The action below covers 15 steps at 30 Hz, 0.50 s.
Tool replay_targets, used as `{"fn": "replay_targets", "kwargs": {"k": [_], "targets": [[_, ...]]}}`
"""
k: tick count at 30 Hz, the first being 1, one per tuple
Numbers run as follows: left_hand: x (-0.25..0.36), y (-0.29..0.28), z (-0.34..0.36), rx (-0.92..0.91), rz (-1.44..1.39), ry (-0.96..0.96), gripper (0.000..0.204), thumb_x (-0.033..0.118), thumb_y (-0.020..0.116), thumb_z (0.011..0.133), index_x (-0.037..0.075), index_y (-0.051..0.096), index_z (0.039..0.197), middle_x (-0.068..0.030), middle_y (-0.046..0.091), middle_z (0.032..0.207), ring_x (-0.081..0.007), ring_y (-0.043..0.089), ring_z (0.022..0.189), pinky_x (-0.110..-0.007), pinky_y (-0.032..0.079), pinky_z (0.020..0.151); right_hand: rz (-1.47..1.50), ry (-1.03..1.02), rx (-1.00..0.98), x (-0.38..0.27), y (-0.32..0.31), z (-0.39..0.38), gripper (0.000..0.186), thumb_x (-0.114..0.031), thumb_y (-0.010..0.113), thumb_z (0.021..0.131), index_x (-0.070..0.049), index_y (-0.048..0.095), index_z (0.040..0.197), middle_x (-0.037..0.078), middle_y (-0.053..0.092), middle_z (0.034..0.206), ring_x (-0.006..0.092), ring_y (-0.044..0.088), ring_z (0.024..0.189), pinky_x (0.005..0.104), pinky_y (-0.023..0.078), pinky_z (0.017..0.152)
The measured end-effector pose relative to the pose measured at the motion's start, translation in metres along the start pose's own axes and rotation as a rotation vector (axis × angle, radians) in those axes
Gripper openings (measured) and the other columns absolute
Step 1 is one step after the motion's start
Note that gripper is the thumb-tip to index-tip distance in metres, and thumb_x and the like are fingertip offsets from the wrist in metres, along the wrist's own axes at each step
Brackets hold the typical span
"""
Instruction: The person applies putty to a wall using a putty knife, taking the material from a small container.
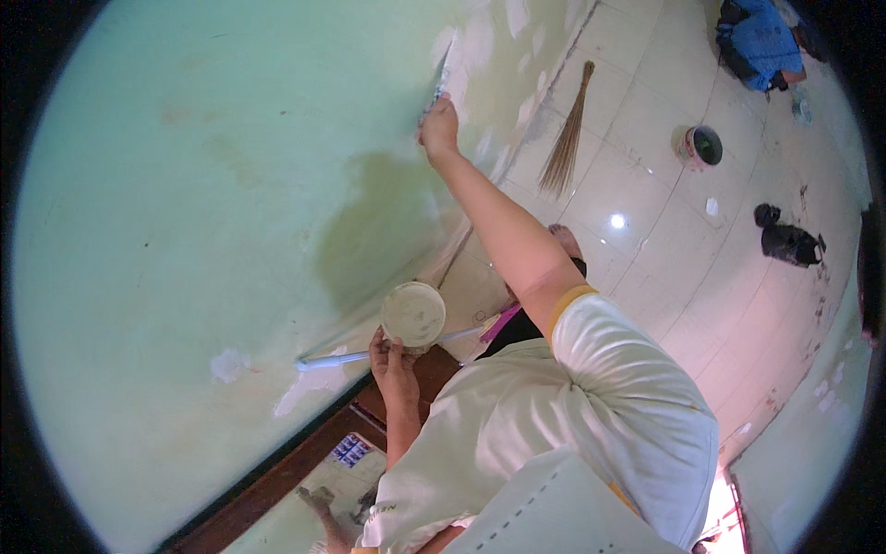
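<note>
The flat metal putty knife (441,76) lies with its blade against the pale green plastered wall (185,185), high in the view, right at the edge of a run of white filler patches (480,42) that spreads along the wall toward the floor line; the right hand (438,127) has its fingers wrapped closed around the knife's handle, the arm stretched out long from a white short sleeve with a yellow cuff (565,305). Lower and nearer the body, the left hand (392,355) grips the small round tub of whitish filler (413,314) from beneath, fingers curled shut about its base, the open top facing the camera. Just beside that hand a light blue pipe (332,361) runs along the wall, with a smaller white patch (226,365) to its left. Below the wall a dark brown wooden frame (277,480) slants across the lower part of the view. On the cream tiled floor (664,268) a straw broom (565,138) leans near the wall; well apart from it stand a round paint can with a dark inside (701,146), a heap of blue cloth (761,42) and a black bag (789,242)
</note>
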<state>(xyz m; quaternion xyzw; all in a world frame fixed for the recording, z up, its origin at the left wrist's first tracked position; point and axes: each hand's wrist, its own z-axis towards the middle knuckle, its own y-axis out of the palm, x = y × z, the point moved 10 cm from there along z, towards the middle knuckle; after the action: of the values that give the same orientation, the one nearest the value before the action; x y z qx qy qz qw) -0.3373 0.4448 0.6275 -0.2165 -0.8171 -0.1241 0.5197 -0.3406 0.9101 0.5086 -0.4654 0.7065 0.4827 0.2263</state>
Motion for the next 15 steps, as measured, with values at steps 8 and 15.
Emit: {"fn": "replay_targets", "kwargs": {"k": [8, 15], "targets": [[-0.003, 0.003, 0.014, -0.066, 0.041, -0.017, 0.042, 0.006, 0.06, 0.094, 0.006, 0.045, 0.133, -0.0088, 0.052, 0.124, -0.0226, 0.057, 0.113, -0.041, 0.057, 0.082, -0.182, -0.193, 0.115, 0.025, -0.044, -0.045, 0.055, -0.047, 0.025, 0.105, -0.002, 0.047, 0.083, 0.009, 0.045, 0.054, 0.0239, 0.046, 0.041, 0.0388, 0.044, 0.047], [-0.002, 0.004, 0.017, -0.057, 0.019, -0.009, 0.042, 0.006, 0.06, 0.093, 0.006, 0.046, 0.133, -0.0084, 0.052, 0.123, -0.0228, 0.058, 0.112, -0.041, 0.058, 0.083, -0.323, -0.212, 0.137, -0.032, -0.032, 0.029, 0.053, -0.045, 0.03, 0.105, -0.001, 0.05, 0.086, 0.014, 0.054, 0.061, 0.0258, 0.052, 0.045, 0.0405, 0.045, 0.05]]}}
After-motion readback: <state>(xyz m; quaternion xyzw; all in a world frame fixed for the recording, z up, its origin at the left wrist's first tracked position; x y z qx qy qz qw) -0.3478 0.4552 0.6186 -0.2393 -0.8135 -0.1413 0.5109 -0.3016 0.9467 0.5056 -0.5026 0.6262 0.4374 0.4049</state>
